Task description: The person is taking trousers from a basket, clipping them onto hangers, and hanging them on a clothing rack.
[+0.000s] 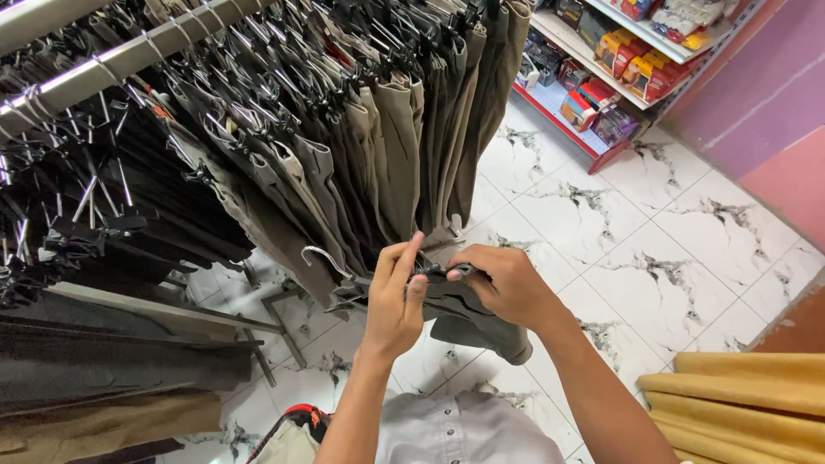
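- Trousers on clip hangers crowd the left: black pairs (129, 198) hang from the nearer rail (112, 60), and further folded dark and tan cloth (112, 378) lies low beneath them.
- Toward the middle we see a rack of khaki and olive trousers (378, 146), packed tight on hangers, their legs reaching down nearly to our hands.
- Our left hand (397, 296) is closed in a pinch, thumb and fingertips pressed on the clip end of a hanger (344, 275) whose metal hook curls out to the left.
- Our right hand (507, 283) is shut over the waistband of a dark grey pair of trousers (468, 322), folded and held at chest height, just in front of the hanging row (the far clip is hidden under the fingers, so we cannot tell whether it is fastened).
- As we judge it, the garment is on or going onto its hanger but not on the rail; the hook hangs free, well apart from either rail.
- To the right lies white marbled tile floor (653, 249), then a red-edged shelf (593, 51) of boxed goods at the top.
- At the lower right corner sits a stack of folded mustard-yellow cloth (748, 395).
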